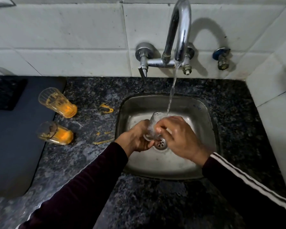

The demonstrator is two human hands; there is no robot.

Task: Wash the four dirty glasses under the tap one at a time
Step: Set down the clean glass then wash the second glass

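A clear glass (153,124) is held tilted over the steel sink (203,116), its rim up under the running water from the chrome tap (180,30). My left hand (135,138) grips its lower part from the left. My right hand (178,136) curls round it from the right. Two dirty glasses with orange residue stand on the counter at the left: one further back (58,102), one nearer (54,133).
Orange spill marks (106,108) lie on the dark granite counter (89,162) between the glasses and the sink. A dark mat (15,146) covers the counter at far left. White tiled wall behind, with a second valve (222,58) at the right.
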